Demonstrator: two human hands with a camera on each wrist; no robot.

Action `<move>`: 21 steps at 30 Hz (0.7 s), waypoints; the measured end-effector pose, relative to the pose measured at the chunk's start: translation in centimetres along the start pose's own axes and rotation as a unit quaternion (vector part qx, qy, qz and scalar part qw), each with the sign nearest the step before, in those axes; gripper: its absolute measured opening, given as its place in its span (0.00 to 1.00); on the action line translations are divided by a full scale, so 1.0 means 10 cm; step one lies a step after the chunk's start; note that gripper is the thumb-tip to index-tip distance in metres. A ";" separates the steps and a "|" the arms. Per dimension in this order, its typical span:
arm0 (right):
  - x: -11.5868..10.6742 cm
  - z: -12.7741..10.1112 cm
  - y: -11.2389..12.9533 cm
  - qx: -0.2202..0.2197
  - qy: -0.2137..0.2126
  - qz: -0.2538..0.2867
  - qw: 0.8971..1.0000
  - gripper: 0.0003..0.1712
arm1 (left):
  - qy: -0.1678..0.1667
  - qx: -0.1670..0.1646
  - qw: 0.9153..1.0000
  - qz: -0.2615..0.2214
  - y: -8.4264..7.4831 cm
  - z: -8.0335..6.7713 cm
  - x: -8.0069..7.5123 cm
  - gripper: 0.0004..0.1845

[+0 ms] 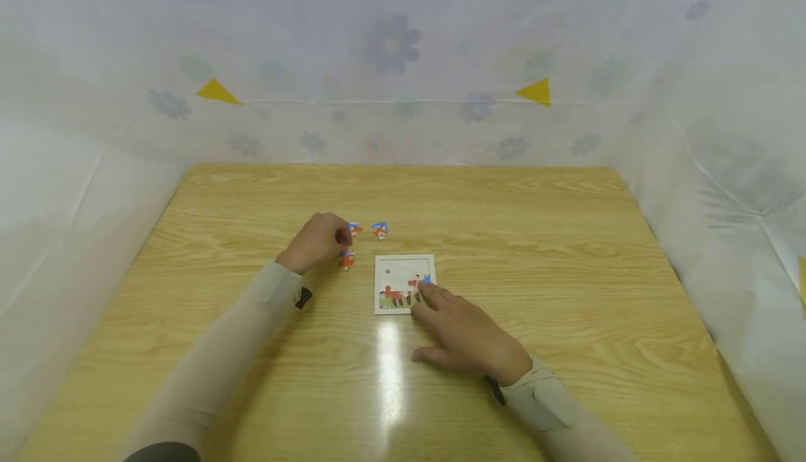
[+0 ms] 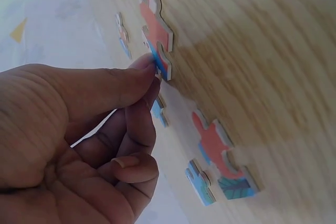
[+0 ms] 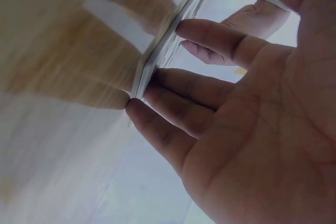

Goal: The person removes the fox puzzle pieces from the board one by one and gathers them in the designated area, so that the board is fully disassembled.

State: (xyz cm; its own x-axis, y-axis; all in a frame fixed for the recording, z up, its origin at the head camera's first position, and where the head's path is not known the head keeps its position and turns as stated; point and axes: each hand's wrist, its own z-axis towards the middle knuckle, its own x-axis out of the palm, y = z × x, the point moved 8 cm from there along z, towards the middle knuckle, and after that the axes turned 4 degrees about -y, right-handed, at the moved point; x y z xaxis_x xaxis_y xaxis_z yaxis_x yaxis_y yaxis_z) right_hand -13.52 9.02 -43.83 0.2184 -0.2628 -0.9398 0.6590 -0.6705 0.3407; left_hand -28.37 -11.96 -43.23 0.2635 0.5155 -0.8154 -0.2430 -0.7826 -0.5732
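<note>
**Puzzle partly filled, left hand picking a loose piece**

On the table [image 1: 541, 252] lies one small white tray [image 1: 404, 266], a square puzzle frame. Its near row already holds pieces [image 1: 403, 294] showing red figures on green; how many are seated there I cannot tell. The far part of the tray is bare white, so by my judgement roughly half is done and half is left.

The loose pieces lie just left of and beyond the tray. The head view shows three: one [image 1: 345, 259] under the left hand [image 1: 317, 241], and two farther off [image 1: 380, 229]. The left wrist view shows more scattered about, at least four, so the count is uncertain.

The left hand pinches a red-and-blue piece [image 2: 157, 35] between thumb and forefinger, tilting it up off the wood; its other fingers are curled in.

The right hand [image 1: 466, 332] lies flat with fingers straight and slightly spread, fingertips [image 3: 184, 27] touching the tray's near right edge, steadying it. It holds nothing.
</note>
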 end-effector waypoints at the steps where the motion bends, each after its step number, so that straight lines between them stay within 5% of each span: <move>1: 0.00 0.00 0.00 0.001 0.001 0.000 1.000 0.34 | -0.003 0.000 1.000 0.001 0.00 0.00 0.00 0.05; 6: 0.00 0.00 0.00 0.002 0.003 0.001 1.000 0.35 | -0.034 0.009 0.999 0.010 -0.06 -0.03 0.00 0.03; 10: 0.02 -0.01 -0.02 0.003 0.007 0.003 1.000 0.37 | -0.057 0.040 0.998 0.008 -0.27 -0.07 0.11 0.02; 21: 0.02 -0.02 -0.02 0.000 0.012 0.005 1.000 0.34 | 0.048 0.118 0.992 -0.016 -0.91 -0.08 0.62 0.04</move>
State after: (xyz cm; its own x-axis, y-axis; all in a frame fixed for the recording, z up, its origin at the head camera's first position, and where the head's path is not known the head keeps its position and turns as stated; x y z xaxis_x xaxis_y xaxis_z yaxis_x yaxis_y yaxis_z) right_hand -13.51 9.24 -44.08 0.2425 -0.2522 -0.9368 0.6566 -0.6682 0.3498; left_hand -23.82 -1.96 -43.00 0.3583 0.4940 -0.7922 -0.4416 -0.6579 -0.6101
